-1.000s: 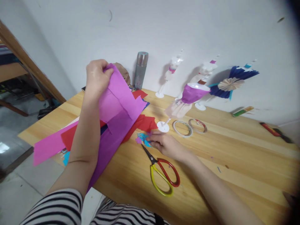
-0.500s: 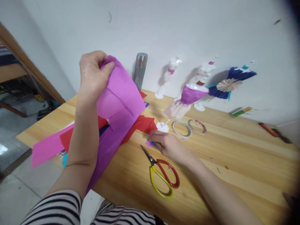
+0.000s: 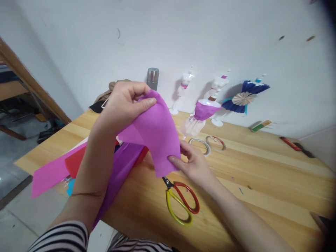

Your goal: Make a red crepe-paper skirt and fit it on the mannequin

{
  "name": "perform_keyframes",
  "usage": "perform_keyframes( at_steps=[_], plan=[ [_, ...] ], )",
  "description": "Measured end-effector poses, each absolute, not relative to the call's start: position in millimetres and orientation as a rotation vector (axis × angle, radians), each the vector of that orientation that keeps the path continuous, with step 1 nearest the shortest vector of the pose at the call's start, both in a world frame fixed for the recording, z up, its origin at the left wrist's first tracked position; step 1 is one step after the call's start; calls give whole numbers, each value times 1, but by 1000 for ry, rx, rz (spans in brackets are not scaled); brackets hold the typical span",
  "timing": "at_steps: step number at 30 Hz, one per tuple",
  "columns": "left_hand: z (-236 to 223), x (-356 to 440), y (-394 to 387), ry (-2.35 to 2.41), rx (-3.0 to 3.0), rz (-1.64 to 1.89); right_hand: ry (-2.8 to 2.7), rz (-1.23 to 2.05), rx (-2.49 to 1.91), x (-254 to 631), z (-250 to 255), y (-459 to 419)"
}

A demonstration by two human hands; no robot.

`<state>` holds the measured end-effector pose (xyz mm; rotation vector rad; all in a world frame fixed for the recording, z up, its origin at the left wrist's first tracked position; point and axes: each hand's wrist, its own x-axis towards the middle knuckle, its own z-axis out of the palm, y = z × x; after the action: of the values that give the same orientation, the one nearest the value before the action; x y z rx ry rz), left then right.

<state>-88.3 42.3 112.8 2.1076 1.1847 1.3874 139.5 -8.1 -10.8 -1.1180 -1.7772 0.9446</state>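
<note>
The thumb and fingers of the left hand [image 3: 127,101] are pressed together on the upper edge of a purple paper sheet [image 3: 159,136]. The thumb lies on the near face. The thumb of the right hand [image 3: 196,166] also lies on the near face, by the lower right edge; its fingers pass behind the paper, with only the paper between them and the thumb. The sheet is held above the table [image 3: 252,164] and curves downward between the two hands.

Below the sheet's lower end, scissors [image 3: 169,183] rest on the tabletop, red and yellow handles toward the person; the blade tips are hidden. Under and beside the left forearm lie a darker purple strip [image 3: 118,182], a red sheet [image 3: 75,162] and a pink sheet [image 3: 51,175].

Beyond the right hand, two thin rings [image 3: 198,140] lie side by side. Behind them stand small dress forms: one has a purple bodice [image 3: 206,110], another a dark blue outfit [image 3: 253,87] with a pale pleated fan [image 3: 244,98]. A grey flask [image 3: 152,78] stands near the wall [image 3: 168,38], partly hidden by the left hand and sheet.
</note>
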Motion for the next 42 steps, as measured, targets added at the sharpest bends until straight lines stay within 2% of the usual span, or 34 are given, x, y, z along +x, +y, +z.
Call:
perform_keyframes(
  at_steps=[4,9,18,28,42],
  plan=[
    [110,-87,58,1392,2280,1360,-1484,1456,-1142,144,-8,-5],
    [103,-100,76,1425,2132,1260,-1376,1691,-1144,153,-6,1],
    [69,-120,118,1456,1955,879,-1633,1572,-1315,159,-17,13],
    [34,-136,147,1171,1651,905,-1684,1632,-1461,165,-24,21],
    [29,-127,144,1028,1512,841,-1738,1648,-1417,167,-27,24]
  ],
)
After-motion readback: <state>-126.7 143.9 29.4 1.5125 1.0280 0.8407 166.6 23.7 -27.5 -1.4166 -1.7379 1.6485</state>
